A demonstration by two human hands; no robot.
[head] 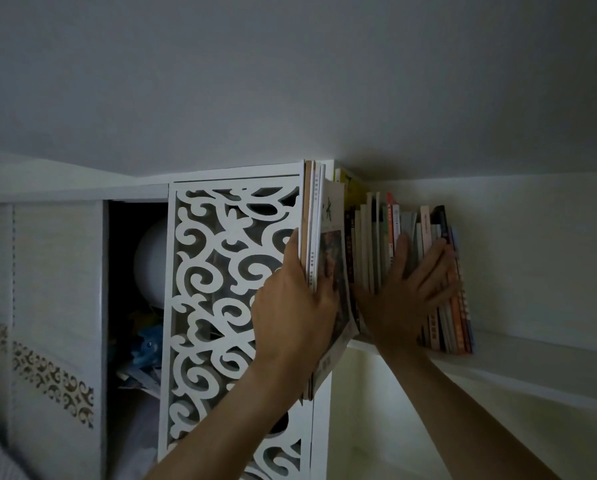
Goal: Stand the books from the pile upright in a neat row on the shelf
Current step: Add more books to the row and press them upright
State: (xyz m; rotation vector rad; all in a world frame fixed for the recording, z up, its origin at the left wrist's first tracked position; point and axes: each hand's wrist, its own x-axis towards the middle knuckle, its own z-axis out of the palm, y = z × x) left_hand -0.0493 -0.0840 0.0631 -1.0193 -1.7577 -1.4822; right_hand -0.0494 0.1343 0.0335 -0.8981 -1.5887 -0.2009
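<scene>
Looking through the head camera, I see my left hand (295, 299) gripping a few thin books (316, 237) upright at the row's left end, while my right hand (406, 289) presses flat, fingers spread, against the standing books (387, 237) on the white shelf (497, 362).

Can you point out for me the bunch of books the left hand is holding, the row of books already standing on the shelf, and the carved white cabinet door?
held books (333, 282): head view, on the front cover.
row of books (369, 244): head view, on a pale spine.
carved cabinet door (220, 271): head view, on the scrollwork.
</scene>
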